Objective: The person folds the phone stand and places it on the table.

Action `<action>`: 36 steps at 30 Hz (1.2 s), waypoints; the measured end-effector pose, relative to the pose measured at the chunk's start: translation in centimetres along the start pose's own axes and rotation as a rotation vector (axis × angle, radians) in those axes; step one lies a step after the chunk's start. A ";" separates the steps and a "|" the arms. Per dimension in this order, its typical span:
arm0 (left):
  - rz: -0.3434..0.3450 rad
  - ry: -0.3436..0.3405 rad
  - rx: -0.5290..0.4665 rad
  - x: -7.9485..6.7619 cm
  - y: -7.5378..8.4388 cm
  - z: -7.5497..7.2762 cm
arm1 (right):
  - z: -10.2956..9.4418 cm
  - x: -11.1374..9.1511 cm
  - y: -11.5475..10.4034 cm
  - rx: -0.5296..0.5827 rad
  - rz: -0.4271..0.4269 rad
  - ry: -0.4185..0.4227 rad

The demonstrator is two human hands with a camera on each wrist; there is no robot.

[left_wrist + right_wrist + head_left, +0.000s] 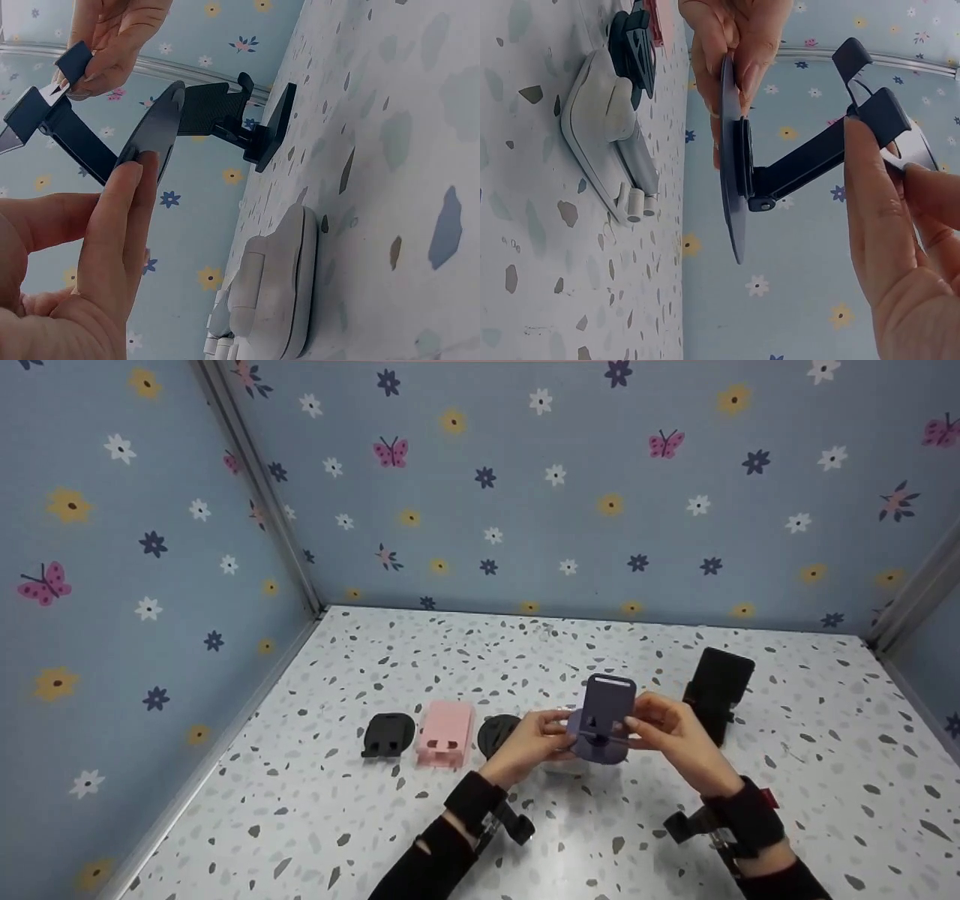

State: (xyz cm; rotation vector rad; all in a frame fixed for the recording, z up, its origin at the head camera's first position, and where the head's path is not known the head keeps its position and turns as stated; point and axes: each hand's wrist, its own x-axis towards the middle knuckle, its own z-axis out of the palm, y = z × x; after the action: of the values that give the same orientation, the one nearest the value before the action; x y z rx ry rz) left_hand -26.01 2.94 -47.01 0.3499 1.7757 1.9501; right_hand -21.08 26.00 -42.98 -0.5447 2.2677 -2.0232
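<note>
A dark purple phone stand (611,701) with a round base is held up above the table between both hands. My left hand (536,742) pinches the edge of the round base (161,124) between thumb and fingers. On the other side, my right hand (671,731) grips the stand's upper plate near its two front hooks (885,116). A hinged arm (802,154) joins base and plate, raised at an angle. Below the hands lies a folded white phone stand (592,127), mostly covered in the head view.
Left of the hands, a folded black stand (388,735), a pink stand (448,727) and a black round-based stand (496,733) lie in a row. An unfolded black stand (720,682) stands on the right. Flowered walls (540,510) border the speckled table (300,825).
</note>
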 end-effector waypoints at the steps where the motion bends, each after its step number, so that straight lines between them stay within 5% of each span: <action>1: -0.004 0.002 0.001 0.0 0.0 0.0 | 0.1 -0.1 0.0 -0.001 0.001 0.011; 16: -0.030 0.040 0.000 -0.4 -0.2 0.4 | 1.6 -0.2 -0.1 0.003 0.050 0.204; 36: 0.029 0.047 0.061 -0.6 0.3 0.4 | 1.2 -0.3 -0.8 -0.012 -0.003 0.042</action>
State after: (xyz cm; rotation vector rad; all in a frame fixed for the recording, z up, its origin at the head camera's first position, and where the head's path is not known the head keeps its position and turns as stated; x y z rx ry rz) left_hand -25.32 2.99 -46.60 0.3543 1.8724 1.9423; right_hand -20.27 24.91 -42.45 -0.5119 2.3053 -2.0423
